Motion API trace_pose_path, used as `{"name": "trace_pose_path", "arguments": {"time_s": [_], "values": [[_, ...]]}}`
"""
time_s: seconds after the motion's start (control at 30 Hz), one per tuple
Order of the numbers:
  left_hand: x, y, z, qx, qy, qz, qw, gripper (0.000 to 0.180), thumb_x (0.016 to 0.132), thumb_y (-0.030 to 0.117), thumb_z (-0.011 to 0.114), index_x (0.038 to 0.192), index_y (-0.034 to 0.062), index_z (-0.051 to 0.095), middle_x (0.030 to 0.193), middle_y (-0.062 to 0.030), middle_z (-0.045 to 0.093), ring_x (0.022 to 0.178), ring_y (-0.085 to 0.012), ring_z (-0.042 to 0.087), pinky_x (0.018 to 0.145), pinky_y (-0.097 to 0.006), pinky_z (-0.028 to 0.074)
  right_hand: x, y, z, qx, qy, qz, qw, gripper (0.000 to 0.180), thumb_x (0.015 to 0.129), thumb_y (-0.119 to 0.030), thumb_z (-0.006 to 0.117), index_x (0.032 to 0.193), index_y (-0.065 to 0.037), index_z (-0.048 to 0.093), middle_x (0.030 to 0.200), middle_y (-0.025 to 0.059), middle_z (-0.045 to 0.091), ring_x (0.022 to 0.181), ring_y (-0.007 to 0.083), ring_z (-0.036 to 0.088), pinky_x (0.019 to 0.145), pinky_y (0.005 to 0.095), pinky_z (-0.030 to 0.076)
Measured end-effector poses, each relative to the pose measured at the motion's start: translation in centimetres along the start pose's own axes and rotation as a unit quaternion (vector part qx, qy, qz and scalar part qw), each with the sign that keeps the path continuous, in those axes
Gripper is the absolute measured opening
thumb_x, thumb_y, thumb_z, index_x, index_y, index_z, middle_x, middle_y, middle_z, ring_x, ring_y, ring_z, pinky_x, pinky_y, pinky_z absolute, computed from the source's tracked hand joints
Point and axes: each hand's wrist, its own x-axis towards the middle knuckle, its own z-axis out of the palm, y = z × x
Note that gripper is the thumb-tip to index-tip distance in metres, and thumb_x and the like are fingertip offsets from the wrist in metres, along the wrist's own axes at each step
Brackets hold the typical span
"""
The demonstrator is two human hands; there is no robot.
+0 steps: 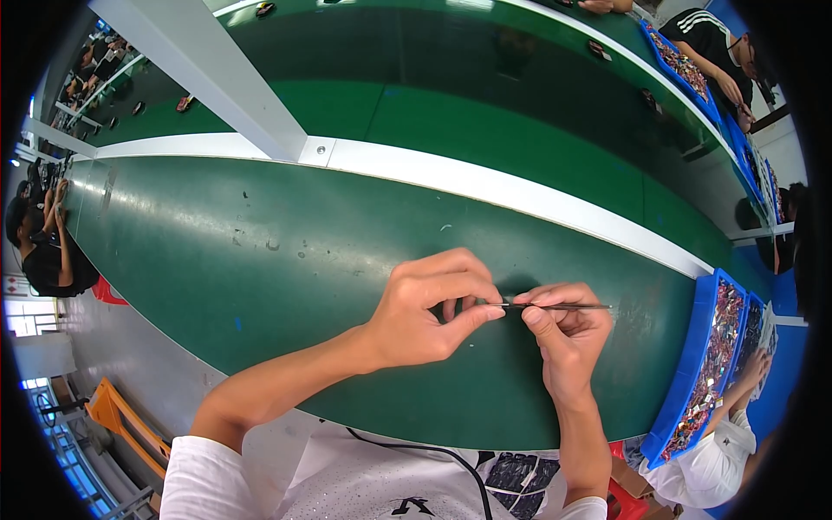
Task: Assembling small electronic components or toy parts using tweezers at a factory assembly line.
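Two hands meet on a thin rod [568,307] — fine work above a green bench [286,286].
The left hand [425,308] pinches its tip, the right hand [568,329] its shaft, fingers curled; a loose pinch could let it slip. Its long axis runs left–right, pale end leftward.

Wht T-shirt [334,485], short slvs [204,481], w/ tiny dk specks on the front & an angular blk mark [412,506]; thin blk cable [458,454] curving across it.
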Motion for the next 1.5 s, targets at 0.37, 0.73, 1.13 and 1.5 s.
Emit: {"name": "trace_pose_path", "arguments": {"time_s": [0.37, 0.73, 1.13, 1.5], "values": [[-0.1, -0.4, 0.2, 0.036, 0.059, 0.043, 0.997, 0.01, 0.08, -0.005, 0.078, 0.084, 0.0031, 0.076, 0.084, -0.0055, 0.07, 0.067, -0.0147, 0.065, 0.051, -0.027, 0.048, -0.1, 0.4, 0.4, -0.035, 0.004, -0.032, 0.999, 0.017, 0.087, 0.004, 0.078, 0.099, 0.002, 0.067, 0.1, 0.0184, 0.074, 0.083, 0.0107, 0.07, 0.062, 0.0178, 0.049], [-0.1, -0.2, 0.2, 0.038, 0.06, 0.013, 0.997, 0.009, 0.081, -0.003, 0.079, 0.086, 0.0033, 0.077, 0.086, -0.0047, 0.07, 0.065, -0.012, 0.063, 0.049, -0.025, 0.045, -0.2, 0.4, 0.6, -0.062, 0.016, -0.033, 0.997, 0.019, 0.085, 0.004, 0.079, 0.101, 0.003, 0.068, 0.099, 0.0153, 0.075, 0.079, 0.0077, 0.068, 0.061, 0.0175, 0.048], [-0.2, -0.2, 0.0, 0.024, 0.059, -0.021, 0.998, 0.014, 0.079, -0.003, 0.082, 0.091, 0.0032, 0.077, 0.089, -0.0042, 0.07, 0.063, -0.0091, 0.059, 0.048, -0.024, 0.043, -0.3, 0.1, 0.8, -0.07, 0.023, -0.029, 0.997, 0.021, 0.085, 0.003, 0.08, 0.102, 0.003, 0.069, 0.102, 0.0154, 0.074, 0.09, 0.0154, 0.072, 0.078, 0.0247, 0.056], [-0.1, -0.2, 0.1, 0.014, 0.052, -0.038, 0.998, 0.018, 0.079, -0.004, 0.082, 0.094, 0.0034, 0.076, 0.093, -0.0044, 0.068, 0.064, -0.0083, 0.059, 0.048, -0.024, 0.042, -0.3, -0.1, 0.7, -0.092, 0.021, -0.021, 0.995, 0.02, 0.086, 0.002, 0.079, 0.103, 0.003, 0.069, 0.103, 0.0156, 0.074, 0.083, 0.0116, 0.069, 0.07, 0.0206, 0.053]]}}
